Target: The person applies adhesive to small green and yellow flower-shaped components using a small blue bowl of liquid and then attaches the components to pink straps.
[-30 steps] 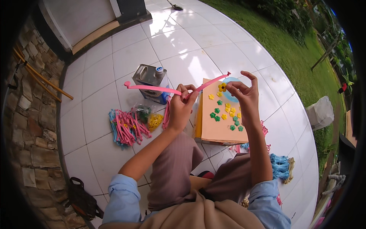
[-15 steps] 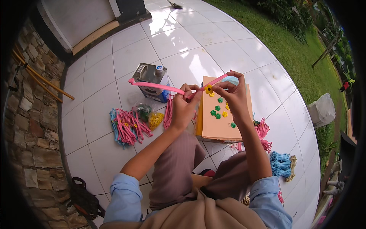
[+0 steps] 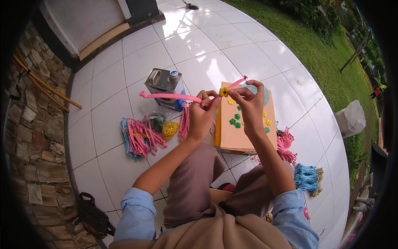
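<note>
My left hand (image 3: 202, 120) pinches a long pink strap (image 3: 166, 96) whose rounded left end sticks out past the fingers. On the strap, between my two hands, is a yellow flower piece (image 3: 224, 92) with a dark centre. My right hand (image 3: 252, 108) has its thumb and fingertips closed at the flower's right edge. The strap's other end (image 3: 239, 82) points up and right, above my right fingers. Beneath the hands, a box topped with a peach sheet (image 3: 232, 139) carries loose green flowers (image 3: 235, 123) and yellow flowers (image 3: 230, 101). A pale blue round item (image 3: 265, 96) is partly hidden behind my right hand.
A metal can (image 3: 165, 87) stands left of the box. Near it lie a bundle of pink and blue straps (image 3: 141, 137) and a clear bag of yellow pieces (image 3: 170, 130). Pink straps (image 3: 286, 147) and a blue bundle (image 3: 306, 178) rest at right.
My right fingertips have lowered slightly, and the strap's right end now shows free above them. The flower has shifted slightly left and up. My left hand keeps its hold.
</note>
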Motion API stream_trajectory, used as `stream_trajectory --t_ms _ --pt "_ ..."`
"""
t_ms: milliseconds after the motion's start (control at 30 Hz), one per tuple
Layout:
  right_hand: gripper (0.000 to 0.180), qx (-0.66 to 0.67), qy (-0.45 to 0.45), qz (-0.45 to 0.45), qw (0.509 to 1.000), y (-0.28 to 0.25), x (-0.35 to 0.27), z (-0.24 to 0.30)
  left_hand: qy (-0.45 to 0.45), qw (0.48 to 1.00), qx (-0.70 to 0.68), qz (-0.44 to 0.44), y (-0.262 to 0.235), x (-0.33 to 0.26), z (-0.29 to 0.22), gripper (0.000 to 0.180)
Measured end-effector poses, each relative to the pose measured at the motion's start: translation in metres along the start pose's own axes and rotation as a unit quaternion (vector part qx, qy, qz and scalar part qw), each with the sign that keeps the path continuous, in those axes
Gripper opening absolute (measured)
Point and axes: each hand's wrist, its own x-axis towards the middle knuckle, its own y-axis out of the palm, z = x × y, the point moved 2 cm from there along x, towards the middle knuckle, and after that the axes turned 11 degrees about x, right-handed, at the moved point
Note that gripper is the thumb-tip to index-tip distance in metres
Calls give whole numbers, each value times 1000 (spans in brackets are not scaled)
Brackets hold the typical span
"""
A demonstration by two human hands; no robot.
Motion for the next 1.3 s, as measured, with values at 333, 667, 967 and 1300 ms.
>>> stream_trajectory --t_ms 333,667,967,1300 --pt "44 -45 -32 1 998 3 -3 0 36 999 31 0 0 -1 1 36" --pt "41 -65 -74 3 995 6 -9 -4 64 997 32 -21 2 -2 -2 38" --pt "56 34 15 -23 999 10 -6 -1 63 998 -12 -22 0 1 -4 39" --pt "61 6 -43 19 999 19 -3 -13 15 1000 8 -17 -1 1 2 40"
